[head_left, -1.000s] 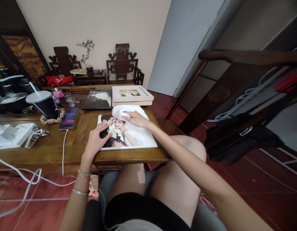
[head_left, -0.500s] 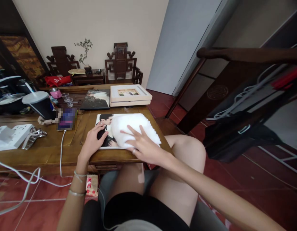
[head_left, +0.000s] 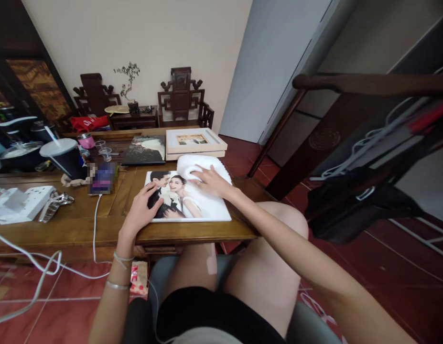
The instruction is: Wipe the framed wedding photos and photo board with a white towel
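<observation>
A wedding photo panel [head_left: 167, 205] with a white edge lies flat near the table's front edge. It pictures a couple in close-up. My left hand [head_left: 142, 208] rests on the panel's left side, fingers apart and holding nothing. Over the panel's upper right corner is a white fluffy cloth [head_left: 221, 167], bunched and partly folded. My right hand [head_left: 212, 184] grips this cloth from above with its fingers spread, pressing it down. Part of the cloth is hidden under that hand.
Behind the panel lie a dark photo panel [head_left: 145, 149] and a pale wooden frame [head_left: 196, 142]. To the left are a phone [head_left: 102, 179] on a white cable, a lidded cup [head_left: 65, 157] and a power strip [head_left: 31, 203]. A wooden chair [head_left: 325, 138] stands at right.
My right hand has slid the cloth away from me to the panel's upper right, uncovering the second pictured person and the lower right area. My left hand stays on the panel.
</observation>
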`<state>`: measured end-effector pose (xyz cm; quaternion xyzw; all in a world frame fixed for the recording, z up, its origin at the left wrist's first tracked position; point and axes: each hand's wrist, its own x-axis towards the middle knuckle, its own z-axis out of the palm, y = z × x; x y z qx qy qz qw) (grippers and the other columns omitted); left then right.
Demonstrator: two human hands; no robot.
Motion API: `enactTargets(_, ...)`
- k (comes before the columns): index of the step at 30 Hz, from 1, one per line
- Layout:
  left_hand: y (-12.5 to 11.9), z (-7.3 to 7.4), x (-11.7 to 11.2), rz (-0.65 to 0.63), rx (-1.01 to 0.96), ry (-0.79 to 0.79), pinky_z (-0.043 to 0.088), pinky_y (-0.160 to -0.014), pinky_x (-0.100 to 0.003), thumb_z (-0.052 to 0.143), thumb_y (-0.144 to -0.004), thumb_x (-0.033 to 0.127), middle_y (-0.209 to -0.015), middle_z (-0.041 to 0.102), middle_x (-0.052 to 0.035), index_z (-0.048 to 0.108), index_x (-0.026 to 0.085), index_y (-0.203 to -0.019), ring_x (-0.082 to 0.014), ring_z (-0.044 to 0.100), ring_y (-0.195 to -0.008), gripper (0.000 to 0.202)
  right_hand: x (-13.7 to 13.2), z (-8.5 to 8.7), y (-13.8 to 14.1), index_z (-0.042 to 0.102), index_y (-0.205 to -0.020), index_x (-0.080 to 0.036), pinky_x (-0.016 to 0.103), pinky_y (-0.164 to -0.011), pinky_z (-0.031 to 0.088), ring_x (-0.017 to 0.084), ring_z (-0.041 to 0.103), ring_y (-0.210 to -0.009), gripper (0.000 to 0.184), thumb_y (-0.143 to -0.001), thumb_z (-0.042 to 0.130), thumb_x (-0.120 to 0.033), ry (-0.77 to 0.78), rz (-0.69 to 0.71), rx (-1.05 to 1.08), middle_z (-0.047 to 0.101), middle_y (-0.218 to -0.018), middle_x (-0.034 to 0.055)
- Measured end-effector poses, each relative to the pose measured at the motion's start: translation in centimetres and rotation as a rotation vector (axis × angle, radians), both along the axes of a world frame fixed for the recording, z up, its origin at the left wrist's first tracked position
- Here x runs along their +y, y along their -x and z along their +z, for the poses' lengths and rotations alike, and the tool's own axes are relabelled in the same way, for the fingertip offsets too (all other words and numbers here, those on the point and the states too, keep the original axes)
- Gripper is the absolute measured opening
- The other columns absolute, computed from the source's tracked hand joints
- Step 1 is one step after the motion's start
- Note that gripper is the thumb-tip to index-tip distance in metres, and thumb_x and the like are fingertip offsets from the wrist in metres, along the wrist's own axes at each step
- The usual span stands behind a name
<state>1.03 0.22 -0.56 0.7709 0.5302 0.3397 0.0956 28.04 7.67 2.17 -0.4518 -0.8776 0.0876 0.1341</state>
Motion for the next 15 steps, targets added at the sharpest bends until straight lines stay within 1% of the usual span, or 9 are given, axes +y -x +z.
enactTargets(2,0.0,-0.1,0.0,0.001,-0.004,0.012,0.036,-0.118,-0.047,0.056,-0.092,0.043,-0.145,0.056,-0.0155,0.063,0.014,-0.131,-0.0291,0.051,-0.137,0.048,0.5,-0.1,0.0,0.058,-0.136,-0.019,0.072,-0.114,0.016,0.033,0.025,-0.151,0.04,-0.101,0.038,-0.026,-0.014,-0.017,-0.001,0.053,-0.149,0.0145)
enactTargets(4,0.0,-0.2,0.0,0.006,-0.01,0.025,0.034,-0.119,-0.046,0.054,-0.093,0.043,-0.147,0.054,-0.0152,0.061,0.015,-0.133,-0.0283,0.049,-0.139,0.05,-0.3,-0.2,0.2,0.06,-0.134,-0.019,0.073,-0.114,0.015,0.033,0.024,-0.151,0.04,-0.1,0.039,-0.024,-0.021,-0.021,-0.018,0.054,-0.147,0.0153)
enactTargets(6,0.0,-0.4,-0.1,0.011,-0.017,0.048,0.032,-0.12,-0.047,0.053,-0.093,0.044,-0.15,0.051,-0.0142,0.057,0.017,-0.137,-0.0278,0.046,-0.141,0.052,-2.3,0.0,0.2,0.061,-0.132,-0.017,0.073,-0.113,0.015,0.034,0.022,-0.151,0.04,-0.098,0.042,-0.02,-0.025,0.006,-0.031,0.055,-0.146,0.017)
enactTargets(8,-0.1,-0.4,-0.2,0.009,-0.019,0.077,0.028,-0.121,-0.048,0.051,-0.095,0.044,-0.155,0.045,-0.0134,0.052,0.019,-0.143,-0.0277,0.04,-0.145,0.055,-5.2,0.3,0.3,0.064,-0.128,-0.016,0.075,-0.113,0.015,0.036,0.02,-0.152,0.038,-0.096,0.044,-0.018,-0.026,0.065,-0.022,0.051,-0.15,0.0174)
enactTargets(10,-0.1,-0.4,-0.3,-0.004,-0.018,0.102,0.025,-0.122,-0.05,0.048,-0.096,0.044,-0.159,0.039,-0.0127,0.047,0.02,-0.147,-0.0274,0.033,-0.149,0.056,-8.3,0.8,0.2,0.068,-0.121,-0.018,0.076,-0.113,0.014,0.037,0.019,-0.152,0.035,-0.095,0.045,-0.017,-0.009,0.132,0.005,0.047,-0.154,0.0152)
enactTargets(12,-0.1,-0.3,-0.3,-0.024,-0.014,0.12,0.024,-0.123,-0.051,0.044,-0.098,0.044,-0.16,0.037,-0.0126,0.046,0.02,-0.148,-0.0268,0.03,-0.151,0.056,-11.0,1.3,0.1,0.07,-0.114,-0.019,0.076,-0.113,0.013,0.036,0.018,-0.152,0.033,-0.093,0.045,-0.014,0.026,0.198,0.027,0.044,-0.156,0.0125)
enactTargets(14,-0.1,-0.3,-0.2,-0.04,-0.007,0.131,0.024,-0.122,-0.051,0.042,-0.099,0.043,-0.16,0.038,-0.0126,0.046,0.02,-0.148,-0.0263,0.03,-0.15,0.055,-12.7,1.7,-0.1,0.07,-0.111,-0.02,0.074,-0.115,0.014,0.034,0.018,-0.153,0.032,-0.091,0.047,-0.011,0.061,0.281,0.029,0.044,-0.156,0.0124)
enactTargets(15,-0.1,-0.2,-0.2,-0.045,-0.003,0.133,0.024,-0.122,-0.05,0.042,-0.099,0.042,-0.16,0.038,-0.0127,0.045,0.02,-0.148,-0.0261,0.031,-0.15,0.054,-12.9,1.9,-0.2,0.07,-0.111,-0.019,0.072,-0.117,0.014,0.033,0.019,-0.153,0.032,-0.091,0.048,-0.011,0.071,0.321,0.027,0.046,-0.154,0.0134)
